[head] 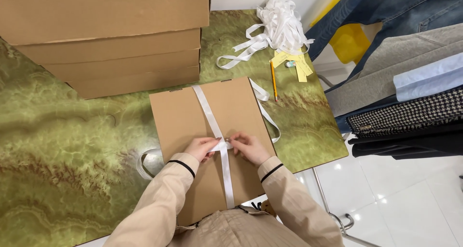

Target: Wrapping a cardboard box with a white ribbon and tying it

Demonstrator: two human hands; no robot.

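Note:
A flat brown cardboard box (pixel 183 112) lies on the green marbled table (pixel 62 146) in front of me. A white ribbon (pixel 206 109) runs lengthwise over its lid and crosses near the box's middle. My left hand (pixel 201 147) pinches the ribbon at that crossing from the left. My right hand (pixel 248 147) pinches it from the right, fingertips almost meeting the left hand's. Loose ribbon ends trail off the box's right edge and curl on the table at the left (pixel 144 161).
A stack of flat cardboard boxes (pixel 111 40) stands at the back left. A heap of white ribbon (pixel 277 23), yellow paper tags (pixel 301 68) and a pencil (pixel 273 80) lie at the back right. Clothes hang on a rail (pixel 410 83) right of the table.

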